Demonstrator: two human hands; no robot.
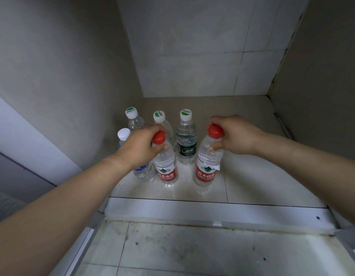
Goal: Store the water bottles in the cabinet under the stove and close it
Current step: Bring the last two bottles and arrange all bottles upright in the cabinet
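Several water bottles stand upright on the cabinet floor (252, 176). My left hand (138, 148) grips the neck of a red-capped bottle with a red label (165, 166). My right hand (234, 136) grips the neck of a second red-capped bottle (207, 168), to the right of the first. Behind them stand three white-capped bottles: one at the back left (132, 118), one in the middle (160, 120) partly hidden by my left hand, and one with a dark green label (186, 140). A blue-labelled bottle (141, 170) stands far left, under my left wrist.
The cabinet has a tiled back wall (202, 56), a grey left wall (63, 76) and a right wall (322, 76). A white sill (212, 212) runs along its front edge. The stained tiled floor (192, 250) lies in front. A pale door panel (23, 136) shows at far left.
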